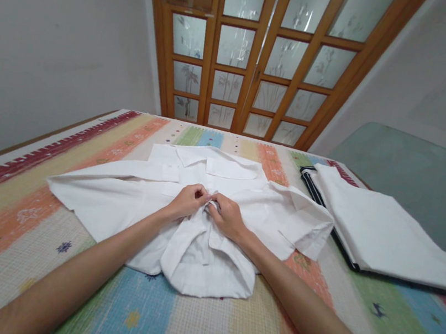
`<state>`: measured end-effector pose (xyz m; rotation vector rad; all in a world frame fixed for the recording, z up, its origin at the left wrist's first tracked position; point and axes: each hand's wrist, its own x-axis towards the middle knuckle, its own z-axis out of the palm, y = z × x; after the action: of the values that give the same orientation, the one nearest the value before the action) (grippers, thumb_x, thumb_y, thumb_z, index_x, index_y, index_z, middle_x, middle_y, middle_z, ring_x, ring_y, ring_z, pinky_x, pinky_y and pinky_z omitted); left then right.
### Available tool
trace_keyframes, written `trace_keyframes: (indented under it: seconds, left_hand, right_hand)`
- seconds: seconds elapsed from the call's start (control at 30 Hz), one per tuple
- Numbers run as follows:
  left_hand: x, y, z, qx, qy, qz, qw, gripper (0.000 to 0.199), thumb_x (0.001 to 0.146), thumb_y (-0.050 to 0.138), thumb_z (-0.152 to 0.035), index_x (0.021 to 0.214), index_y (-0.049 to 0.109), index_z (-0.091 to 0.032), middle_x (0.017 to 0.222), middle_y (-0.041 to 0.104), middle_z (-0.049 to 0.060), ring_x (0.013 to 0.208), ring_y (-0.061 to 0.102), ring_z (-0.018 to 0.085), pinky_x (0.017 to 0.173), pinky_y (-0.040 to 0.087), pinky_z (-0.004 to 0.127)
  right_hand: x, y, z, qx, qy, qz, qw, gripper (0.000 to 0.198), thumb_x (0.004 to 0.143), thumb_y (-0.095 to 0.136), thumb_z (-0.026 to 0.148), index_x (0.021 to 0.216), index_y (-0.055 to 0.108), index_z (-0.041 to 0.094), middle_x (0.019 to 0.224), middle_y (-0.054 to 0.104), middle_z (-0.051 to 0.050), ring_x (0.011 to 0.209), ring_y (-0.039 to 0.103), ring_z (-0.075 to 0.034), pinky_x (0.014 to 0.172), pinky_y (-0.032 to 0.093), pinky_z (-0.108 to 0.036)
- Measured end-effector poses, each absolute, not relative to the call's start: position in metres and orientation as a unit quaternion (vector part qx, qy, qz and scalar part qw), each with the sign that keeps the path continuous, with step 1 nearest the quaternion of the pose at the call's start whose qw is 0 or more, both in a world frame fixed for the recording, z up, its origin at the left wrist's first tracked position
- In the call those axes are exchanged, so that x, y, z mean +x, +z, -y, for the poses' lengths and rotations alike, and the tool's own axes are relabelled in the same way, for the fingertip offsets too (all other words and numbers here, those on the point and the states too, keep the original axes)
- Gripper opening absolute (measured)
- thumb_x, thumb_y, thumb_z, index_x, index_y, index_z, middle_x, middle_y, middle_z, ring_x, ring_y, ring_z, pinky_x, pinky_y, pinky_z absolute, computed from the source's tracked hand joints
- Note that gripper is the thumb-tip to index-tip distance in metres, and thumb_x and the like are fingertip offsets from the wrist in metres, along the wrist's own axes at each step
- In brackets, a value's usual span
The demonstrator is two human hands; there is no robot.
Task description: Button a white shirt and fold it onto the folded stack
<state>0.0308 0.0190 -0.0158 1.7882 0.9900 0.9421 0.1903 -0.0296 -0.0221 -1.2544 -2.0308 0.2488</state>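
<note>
A white collared shirt (134, 198) lies spread on a striped cloth, its collar at the far side and its sleeves out to both sides. My left hand (189, 201) pinches the front placket near the middle. Right against it, my right hand (226, 215) is closed on the same strip of fabric, the fingertips of both hands almost meeting. Whatever small part sits between the fingertips is hidden. Toward me, the shirt's lower front gapes and bunches into a loose fold.
The multicoloured striped cloth (133, 318) covers the table. On the right lies a stack of folded white fabric (389, 231) with dark edges beneath it. A pale green rounded panel (416, 162) stands behind that stack. Wooden doors with glass panes (235, 46) rise beyond the table.
</note>
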Motion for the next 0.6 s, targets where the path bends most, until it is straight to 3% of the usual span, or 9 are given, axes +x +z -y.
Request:
trace_keyframes:
  seconds: [0.3,0.6]
  left_hand:
    - [0.0305,-0.0169,-0.0194,0.716,0.374,-0.429,0.405,0.025,0.072,0.06,-0.037,0.06,0.054,-0.016,0.056,0.056,-0.002,0.054,0.048,0.011,0.052,0.037,0.021]
    - [0.0299,-0.012,-0.0143,0.705,0.358,-0.468,0.395,0.025,0.073,0.058,-0.037,0.059,0.053,-0.017,0.046,0.046,-0.006,0.046,0.04,0.009,0.046,0.029,0.02]
  right_hand:
    - [0.1921,-0.024,0.0279,-0.47,0.116,0.799,0.356,0.014,0.081,0.047,0.018,0.092,0.056,0.019,0.085,0.064,-0.004,0.079,0.058,-0.018,0.074,0.041,-0.027]
    - [0.1935,-0.0204,0.0272,-0.464,0.222,0.768,0.381,0.012,0.08,0.048,0.022,0.088,0.057,0.02,0.076,0.06,0.001,0.068,0.051,-0.014,0.067,0.038,-0.025]
